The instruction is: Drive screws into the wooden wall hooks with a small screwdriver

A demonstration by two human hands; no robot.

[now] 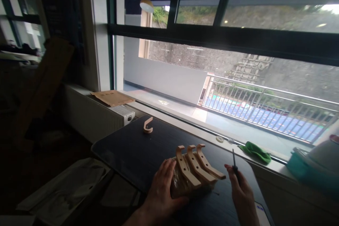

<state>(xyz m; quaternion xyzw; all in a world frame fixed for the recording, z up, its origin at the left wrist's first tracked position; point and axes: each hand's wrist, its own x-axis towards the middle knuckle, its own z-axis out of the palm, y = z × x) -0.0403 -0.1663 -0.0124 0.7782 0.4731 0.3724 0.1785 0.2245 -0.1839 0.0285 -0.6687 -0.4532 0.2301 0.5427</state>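
Note:
Three curved wooden hooks, each with dark screw holes, lie side by side on a block wrapped in clear brownish plastic. My left hand grips the near left side of this wrapped block, fingers over its edge and thumb along its front. To the right, apart from the block, my right hand is closed round the dark handle of a screwdriver whose shaft points up. Another wooden hook stands by itself toward the table's far left corner. A small thin item, perhaps a screw, lies near the block.
The dark table stands against a window sill. On the sill are a brown envelope, a roll of tape and a green cloth. A teal container is at the right. A phone-like object lies near my right wrist.

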